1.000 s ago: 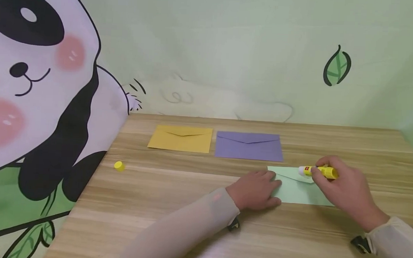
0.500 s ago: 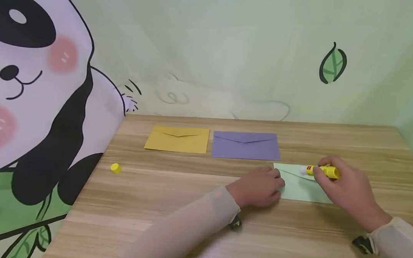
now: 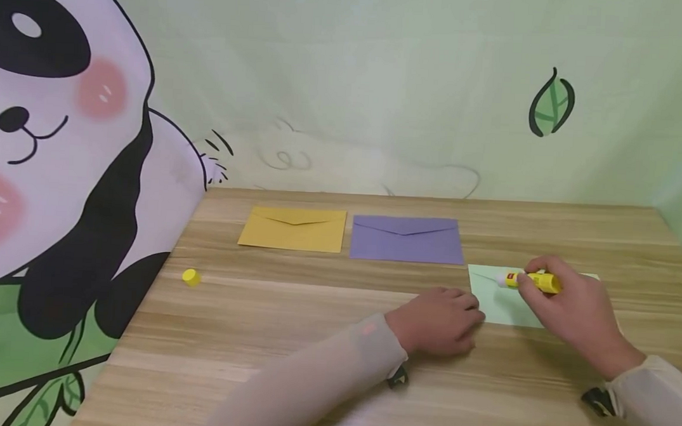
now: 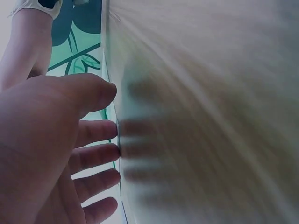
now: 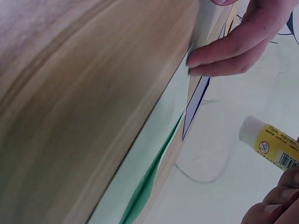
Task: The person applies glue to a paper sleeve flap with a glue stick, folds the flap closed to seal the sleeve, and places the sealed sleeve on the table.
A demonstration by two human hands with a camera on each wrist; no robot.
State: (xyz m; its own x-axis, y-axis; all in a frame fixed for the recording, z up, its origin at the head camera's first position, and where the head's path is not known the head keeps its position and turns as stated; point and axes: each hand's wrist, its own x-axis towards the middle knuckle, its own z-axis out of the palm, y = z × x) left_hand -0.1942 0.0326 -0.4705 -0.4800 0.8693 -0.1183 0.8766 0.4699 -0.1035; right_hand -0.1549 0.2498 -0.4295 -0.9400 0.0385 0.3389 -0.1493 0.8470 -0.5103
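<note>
In the head view my right hand (image 3: 579, 309) grips a yellow glue stick (image 3: 529, 281) between thumb and fingers, its white uncapped end toward the left. The right wrist view shows that glue stick (image 5: 275, 144) held above the table. Below it lies a light green envelope (image 3: 499, 309), partly covered by the right hand; its flap (image 5: 152, 177) stands slightly lifted. At the envelope's left edge rest the fingertips of my left hand (image 3: 441, 322). Seen from the left wrist, the fingers (image 4: 96, 154) are extended and spread with their tips at the surface.
A yellow envelope (image 3: 294, 230) and a purple envelope (image 3: 406, 240) lie side by side toward the back of the wooden table (image 3: 289, 363). The yellow glue cap (image 3: 191, 277) sits near the left edge. A panda-printed backdrop (image 3: 346, 86) stands behind the table.
The green envelope has slid right and slightly away under the glue stick, with my left hand moving along its left edge. My right hand with the glue stick has stayed nearly still.
</note>
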